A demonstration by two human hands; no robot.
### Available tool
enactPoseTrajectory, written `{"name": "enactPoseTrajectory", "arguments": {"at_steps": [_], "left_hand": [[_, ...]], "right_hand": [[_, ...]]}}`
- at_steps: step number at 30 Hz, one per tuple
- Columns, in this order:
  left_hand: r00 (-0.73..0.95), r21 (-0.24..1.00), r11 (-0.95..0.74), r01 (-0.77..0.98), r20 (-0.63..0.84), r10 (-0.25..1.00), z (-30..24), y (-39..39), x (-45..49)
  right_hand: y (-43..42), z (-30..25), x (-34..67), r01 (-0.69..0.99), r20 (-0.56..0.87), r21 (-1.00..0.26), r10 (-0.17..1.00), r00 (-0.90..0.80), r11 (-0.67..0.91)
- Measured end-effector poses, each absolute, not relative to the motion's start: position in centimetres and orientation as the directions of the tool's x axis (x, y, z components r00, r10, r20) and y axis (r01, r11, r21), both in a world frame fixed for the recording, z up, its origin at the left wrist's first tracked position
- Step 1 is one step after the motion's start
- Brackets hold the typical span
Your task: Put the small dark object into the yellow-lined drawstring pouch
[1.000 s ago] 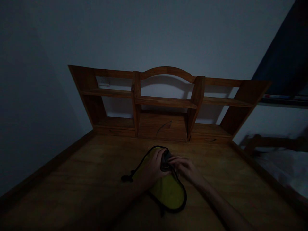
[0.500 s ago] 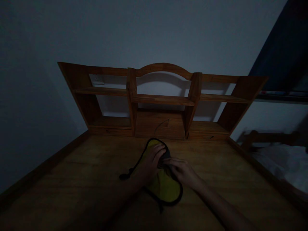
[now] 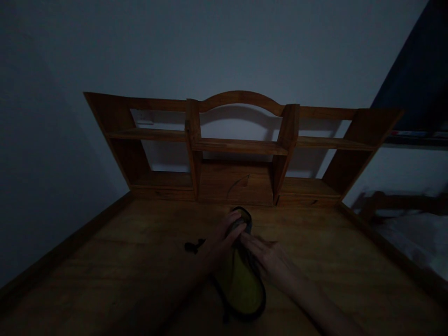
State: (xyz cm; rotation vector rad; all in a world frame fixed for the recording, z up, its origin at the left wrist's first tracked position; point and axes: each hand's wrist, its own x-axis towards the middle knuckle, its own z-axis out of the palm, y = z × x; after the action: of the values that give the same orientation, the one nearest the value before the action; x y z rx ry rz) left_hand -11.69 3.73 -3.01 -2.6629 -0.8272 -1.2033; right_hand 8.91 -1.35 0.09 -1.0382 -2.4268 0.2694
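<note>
A yellow cloth piece (image 3: pixel 245 287) with black edging lies on the wooden desk, narrowed in the middle under my hands. A dark strap end (image 3: pixel 192 247) sticks out at its left. My left hand (image 3: pixel 227 233) is curled over the upper part, thumb and fingers around a bunched dark fold (image 3: pixel 247 227). From the right, the fingertips of my right hand (image 3: pixel 264 254) press together at that same fold, below the left thumb. The dim light hides the exact kind of the cloth piece and what lies under the fingers.
Behind the cloth stands a wooden shelf unit (image 3: pixel 241 147) with compartments and small drawers against the wall. The desk (image 3: pixel 140 252) has raised side edges. At the right are a dark curtain (image 3: pixel 416 79) and white bedding (image 3: pixel 416 233).
The cloth's upper end has swung right and its sides look narrower, folded inward. Both hands have stayed at the dark middle. The view has shifted slightly.
</note>
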Motion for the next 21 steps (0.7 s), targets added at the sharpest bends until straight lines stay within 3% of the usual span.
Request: {"name": "enactPoseTrajectory", "arguments": {"at_steps": [5,10,12,15,21], "left_hand": [[0.621,-0.029,-0.836,0.548,0.684,0.383,-2.0,4.1,-12.1],[0.575,0.1,-0.812,0.576,0.656,0.489,-2.4,3.5,-11.5],[0.544,0.198,-0.794,0.574,0.633,0.551,-2.6,3.1,-11.2],[0.516,0.313,-0.763,0.566,0.587,0.624,-2.7,2.7,-10.9],[0.503,0.356,-0.767,0.534,0.595,0.627,-3.2,2.7,-10.5]], "right_hand": [[-1.7,-0.2,8.3,0.507,0.385,-0.542,0.734,-0.559,0.67],[-1.2,-0.1,8.7,0.395,0.285,-0.744,0.791,-0.542,0.539],[-1.0,-0.3,8.8,0.442,0.288,-0.724,0.814,-0.504,0.53],[-0.9,-0.7,8.4,0.493,0.42,-0.596,0.77,-0.481,0.633],[-1.0,-1.4,7.6,0.554,0.595,-0.435,0.688,-0.415,0.71]]}}
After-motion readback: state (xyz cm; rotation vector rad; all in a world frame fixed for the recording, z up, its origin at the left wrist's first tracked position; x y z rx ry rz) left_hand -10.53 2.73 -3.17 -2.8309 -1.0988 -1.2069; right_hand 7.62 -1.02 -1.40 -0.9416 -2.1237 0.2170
